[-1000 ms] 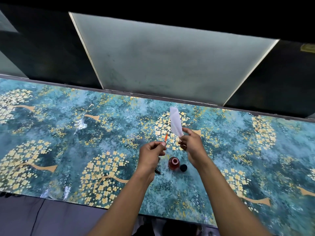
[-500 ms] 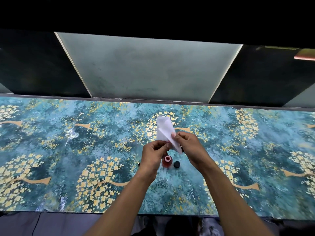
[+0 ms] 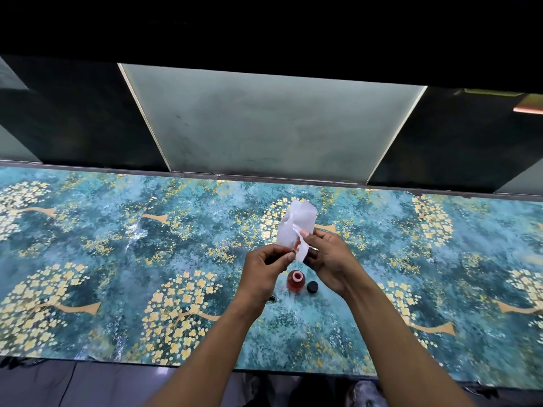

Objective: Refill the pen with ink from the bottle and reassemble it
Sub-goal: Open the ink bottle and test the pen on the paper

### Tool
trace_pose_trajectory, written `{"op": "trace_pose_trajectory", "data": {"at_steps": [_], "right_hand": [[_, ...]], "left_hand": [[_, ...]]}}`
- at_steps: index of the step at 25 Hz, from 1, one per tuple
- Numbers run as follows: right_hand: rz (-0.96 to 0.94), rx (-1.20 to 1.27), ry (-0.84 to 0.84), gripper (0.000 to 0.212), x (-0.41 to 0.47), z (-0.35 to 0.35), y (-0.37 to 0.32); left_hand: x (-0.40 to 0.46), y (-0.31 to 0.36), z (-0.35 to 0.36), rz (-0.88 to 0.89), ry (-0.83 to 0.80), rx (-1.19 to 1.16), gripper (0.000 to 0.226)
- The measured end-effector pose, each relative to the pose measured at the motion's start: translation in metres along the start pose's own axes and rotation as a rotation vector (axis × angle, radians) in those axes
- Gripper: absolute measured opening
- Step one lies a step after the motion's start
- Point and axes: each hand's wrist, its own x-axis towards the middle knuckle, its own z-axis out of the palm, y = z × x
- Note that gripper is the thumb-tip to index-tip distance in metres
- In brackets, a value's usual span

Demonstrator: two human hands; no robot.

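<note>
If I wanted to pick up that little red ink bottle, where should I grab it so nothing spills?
Hold the ink bottle round its wide red body, below the neck, coming in from the side, probably from the near side. It stands upright on the table with its mouth open, and its black cap lies beside it, so keep it level. Both hands work just above it, so a grab from the top is blocked.
</note>
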Motion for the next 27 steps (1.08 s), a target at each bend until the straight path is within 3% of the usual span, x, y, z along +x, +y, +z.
{"op": "trace_pose_trajectory", "data": {"at_steps": [5,11,16,19,24,27], "right_hand": [[0.05,0.066,-0.034,0.016,-0.008,0.002,0.008],[-0.116,-0.062,-0.113,0.025,-0.01,0.002,0.01],[-0.218,-0.131,0.056,0.014,-0.009,0.003,0.015],[-0.249,-0.218,0.071,0.013,-0.007,0.004,0.014],[-0.211,-0.475,0.077,0.014,-0.009,0.001,0.023],[-0.121,-0.399,0.032,0.016,-0.01,0.003,0.024]], "left_hand": [[0.001,-0.009,-0.006,-0.025,-0.025,-0.034,0.011],[0.0,-0.009,-0.006,-0.185,-0.045,-0.181,0.012],[-0.001,-0.013,-0.012,-0.16,-0.031,-0.092,0.013],[-0.005,-0.013,-0.012,-0.142,0.02,-0.049,0.007],[-0.013,-0.017,-0.009,-0.118,0.071,0.032,0.014],[-0.014,-0.02,-0.009,-0.097,0.08,0.046,0.015]]}}
